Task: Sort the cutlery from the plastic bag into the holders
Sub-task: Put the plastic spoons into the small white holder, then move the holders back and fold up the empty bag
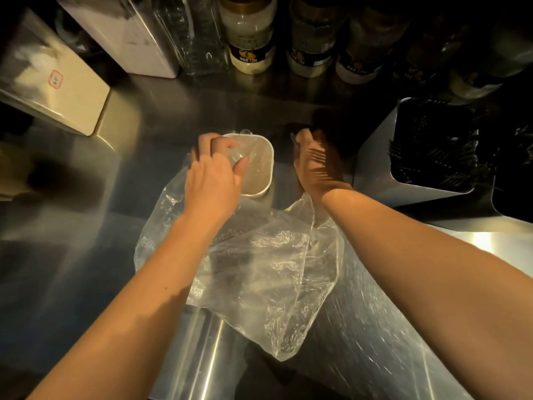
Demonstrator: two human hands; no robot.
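Observation:
A crumpled clear plastic bag point(259, 264) lies on the steel counter between my forearms. Just beyond it stands a white square holder point(264, 171). My left hand point(213, 174) hovers over the holder's left side, its fingers closed on clear plastic cutlery point(238, 155) that points down into the holder. My right hand point(314, 166) rests to the right of the holder in deep shadow, fingers curled downward. A small pale tip shows at its fingertips, but I cannot make out what it is. A metal holder point(375, 168) at the right contains several black forks point(432, 151).
Jars and bottles point(251, 39) line the back of the counter. A white box point(135, 39) and a tilted metal-and-cream box point(57, 82) stand at the back left. The counter's front edge point(202, 356) runs under the bag.

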